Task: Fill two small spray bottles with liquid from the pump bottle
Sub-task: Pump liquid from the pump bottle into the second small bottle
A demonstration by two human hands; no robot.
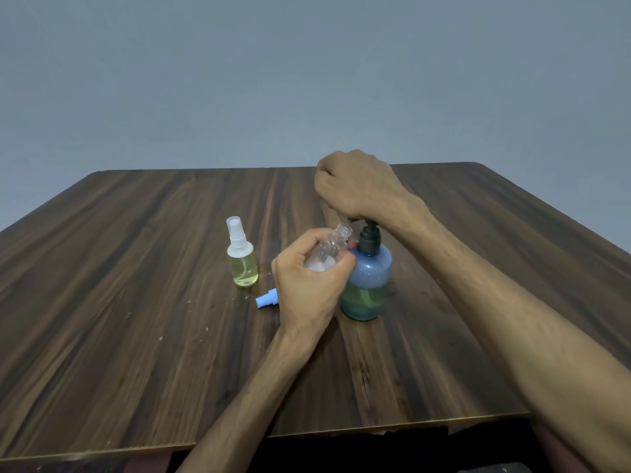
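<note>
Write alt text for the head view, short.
A person's left hand holds an uncapped, tilted small clear bottle beside the blue pump bottle, whose pump the right hand covers. A capped small spray bottle of yellowish liquid and a loose blue sprayer cap sit on the wooden table.

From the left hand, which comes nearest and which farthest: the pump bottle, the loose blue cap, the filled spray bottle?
1. Pump bottle: touching the left hand, on its right.
2. Blue cap: lying just left of it.
3. Filled spray bottle: standing farther left.
</note>
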